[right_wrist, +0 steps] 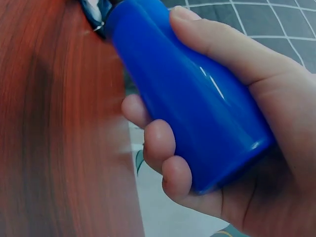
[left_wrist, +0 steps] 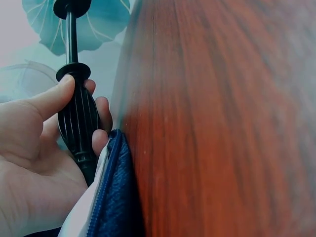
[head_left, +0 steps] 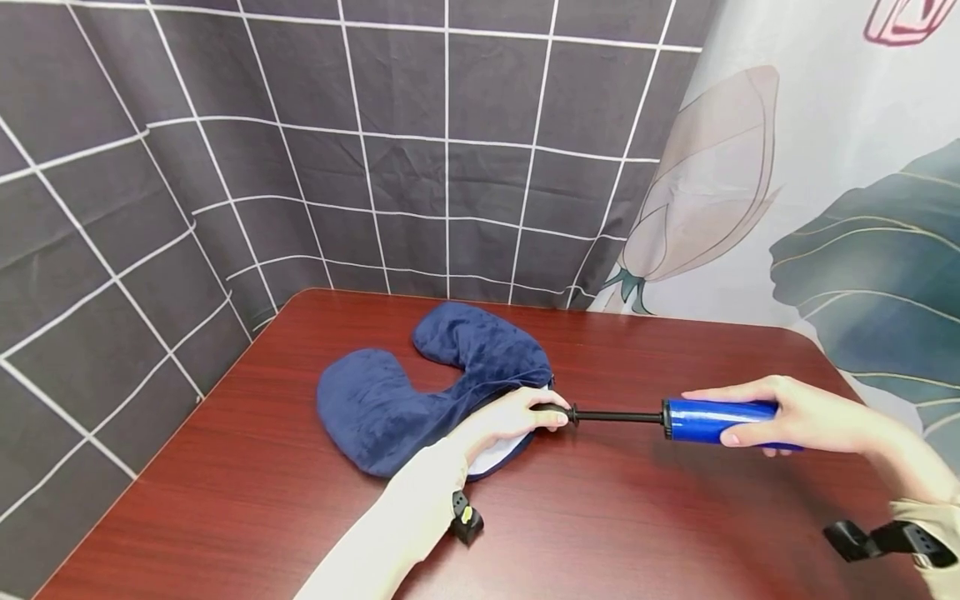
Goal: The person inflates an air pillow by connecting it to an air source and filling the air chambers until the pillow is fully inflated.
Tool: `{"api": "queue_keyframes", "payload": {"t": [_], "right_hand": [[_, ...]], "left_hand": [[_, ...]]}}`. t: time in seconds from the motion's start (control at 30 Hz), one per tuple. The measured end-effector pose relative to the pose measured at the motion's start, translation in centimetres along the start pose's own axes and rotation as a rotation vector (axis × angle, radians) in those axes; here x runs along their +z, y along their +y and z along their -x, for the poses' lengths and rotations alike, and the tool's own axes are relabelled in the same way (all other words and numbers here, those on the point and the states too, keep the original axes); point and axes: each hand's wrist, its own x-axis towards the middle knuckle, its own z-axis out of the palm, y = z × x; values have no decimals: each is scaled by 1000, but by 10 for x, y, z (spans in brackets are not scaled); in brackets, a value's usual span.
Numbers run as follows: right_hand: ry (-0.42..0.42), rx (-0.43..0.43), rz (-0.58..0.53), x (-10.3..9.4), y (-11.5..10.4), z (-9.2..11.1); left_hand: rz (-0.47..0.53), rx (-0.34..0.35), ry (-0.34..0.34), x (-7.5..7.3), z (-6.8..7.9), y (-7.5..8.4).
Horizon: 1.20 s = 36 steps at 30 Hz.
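A hand pump with a blue barrel (head_left: 701, 419) and a black rod (head_left: 618, 416) is held level between both hands, its rod drawn out. My left hand (head_left: 510, 414) grips the ribbed black handle (left_wrist: 78, 121), thumb near the handle's round flange. Around the thick end of the barrel curl the fingers of my right hand (head_left: 813, 417), also seen in the right wrist view. Beneath my left hand lies a dark blue U-shaped neck pillow (head_left: 390, 417). Its zipper (left_wrist: 104, 185) is undone along the outer edge, and white lining (head_left: 495, 454) shows there.
The pillow lies on a reddish-brown wooden table (head_left: 247, 475). A dark grey curtain (head_left: 397, 175) with a white grid hangs behind and to the left. At the right hangs a pale curtain (head_left: 810, 208) with flower and leaf prints.
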Motion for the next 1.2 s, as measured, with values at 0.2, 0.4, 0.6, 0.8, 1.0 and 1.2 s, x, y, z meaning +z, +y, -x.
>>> {"api": "queue_keyframes", "payload": {"t": [0.2,0.4,0.6,0.8,1.0,1.2], "right_hand": [[5,-5,23,-4,-5,0],[-8,7,24,-8,-11,-9],[-47,-9,33,-1,-22,-37],[-41,-31,66,17,-35,-68],[-35,-33,58,37,-39,-88],[-24,-41,48,42,-35,-86]], "left_hand": [[47,-1,-14,0,-1,2],[53,-10,-16,0,-1,1],[92,-21,-4,0,0,-1],[124,-34,8,1,0,-1],[100,-21,7,1,0,0],[76,-24,14,4,-1,0]]}}
